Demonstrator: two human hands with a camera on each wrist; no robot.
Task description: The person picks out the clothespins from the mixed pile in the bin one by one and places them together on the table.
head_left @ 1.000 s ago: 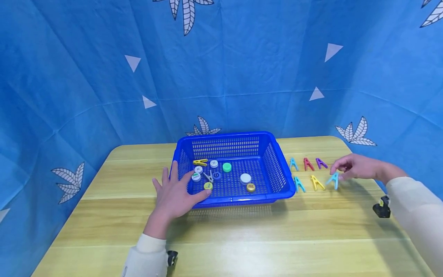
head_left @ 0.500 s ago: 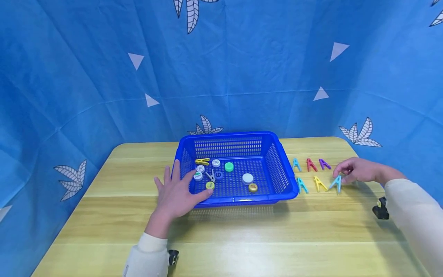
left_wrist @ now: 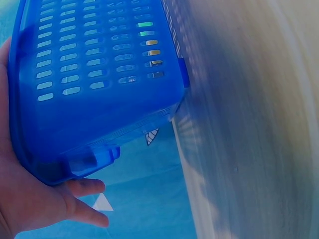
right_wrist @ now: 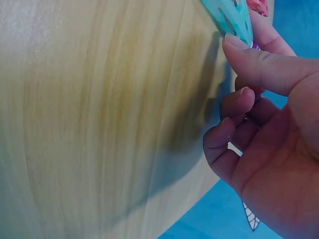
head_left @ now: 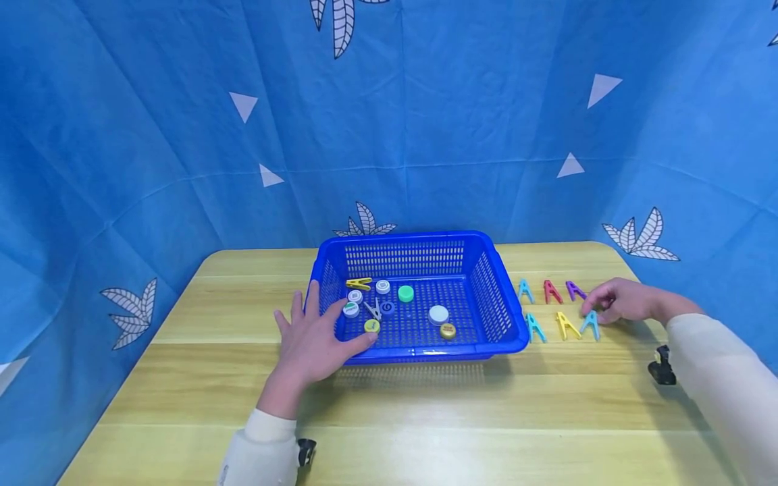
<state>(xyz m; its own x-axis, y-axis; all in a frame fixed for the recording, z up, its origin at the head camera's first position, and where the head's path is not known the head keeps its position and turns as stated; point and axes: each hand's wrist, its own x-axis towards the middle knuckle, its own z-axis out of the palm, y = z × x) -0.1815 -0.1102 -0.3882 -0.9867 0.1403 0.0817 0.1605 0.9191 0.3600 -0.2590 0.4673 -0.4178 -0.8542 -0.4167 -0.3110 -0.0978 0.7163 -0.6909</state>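
Observation:
My left hand (head_left: 314,346) lies spread over the near left corner of a blue plastic basket (head_left: 425,352), its fingers straight and touching the rim. Inside the basket are several bottle caps, among them a green cap (head_left: 406,293) and a gold cap (head_left: 448,331), plus a yellow clothespin (head_left: 358,283) and a white clothespin (head_left: 374,310). To the right of the basket, my right hand (head_left: 626,301) pinches a light blue clothespin (head_left: 590,325) between thumb and index finger. This clothespin (right_wrist: 233,20) stands at the right end of the front row. The remaining right fingers are curled.
Beside the held clothespin is a yellow clothespin (head_left: 568,326), then a light blue one. A back row has a light blue, a red clothespin (head_left: 552,291) and a purple clothespin (head_left: 575,291). A blue patterned cloth (head_left: 425,101) hangs behind the wooden table (head_left: 456,418).
The light blue clothespin in my right hand has come down and slightly left, beside the yellow one. My left hand stays on the basket. The head view has shifted slightly.

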